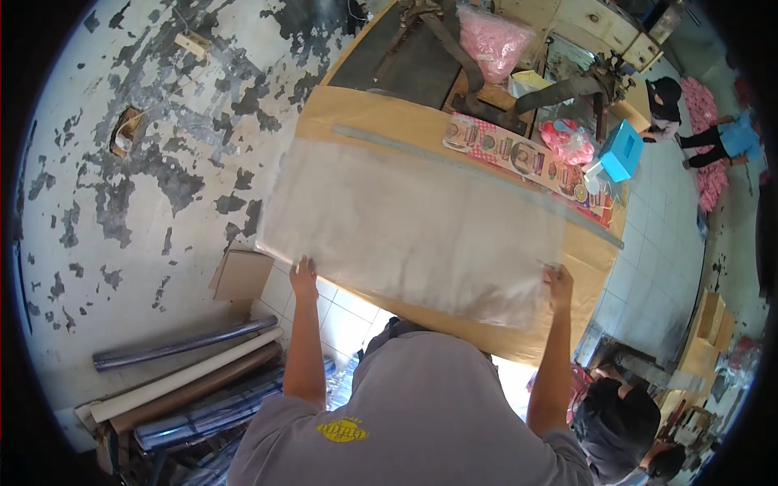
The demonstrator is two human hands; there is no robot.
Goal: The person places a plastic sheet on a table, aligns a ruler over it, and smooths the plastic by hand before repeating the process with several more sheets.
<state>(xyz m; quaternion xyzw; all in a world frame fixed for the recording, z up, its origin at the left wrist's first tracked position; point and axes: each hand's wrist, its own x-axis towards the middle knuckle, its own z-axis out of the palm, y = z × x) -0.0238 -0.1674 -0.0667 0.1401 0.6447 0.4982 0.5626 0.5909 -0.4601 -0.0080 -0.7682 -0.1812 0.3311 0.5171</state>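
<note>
A wide, translucent plastic sheet (413,223) lies spread over the brown paper (348,109) that covers the table. My left hand (304,277) is closed on its near left edge, beside the table's front edge. At the near right corner, my right hand (557,285) pinches the sheet between its fingers. Along the sheet's far side runs a long, flat grey strip (478,174). Slight creases show near the sheet's front edge.
Printed red-and-white card strips (519,154), a bag of pink pieces (494,40) and a blue box (621,151) occupy the far side, near dark metal machinery (559,91). Rolls of material (190,377) lean at lower left. Another person (620,421) is at lower right; others are beyond.
</note>
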